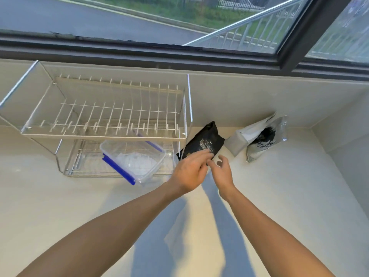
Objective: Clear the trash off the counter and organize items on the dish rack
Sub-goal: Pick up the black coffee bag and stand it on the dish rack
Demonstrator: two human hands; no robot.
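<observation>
A black snack packet (pixel 205 140) is tilted up beside the right end of the dish rack (pixel 103 134). My left hand (pixel 189 170) grips its lower edge with the fingers laid across the print. My right hand (pixel 222 172) hovers just right of that edge, its fingers curled and apart with nothing visible in them. A clear food container with blue clips (pixel 133 158) lies tilted, half on the rack's lower tier and half over the counter (pixel 60 206). The rack's upper tier holds nothing.
A grey pouch (pixel 237 142) and a silver-and-black foil bag (pixel 265 138) lean against the back wall at the right. A faint translucent film (pixel 177 238) shows below my hands. A window frame (pixel 179 54) runs above the counter.
</observation>
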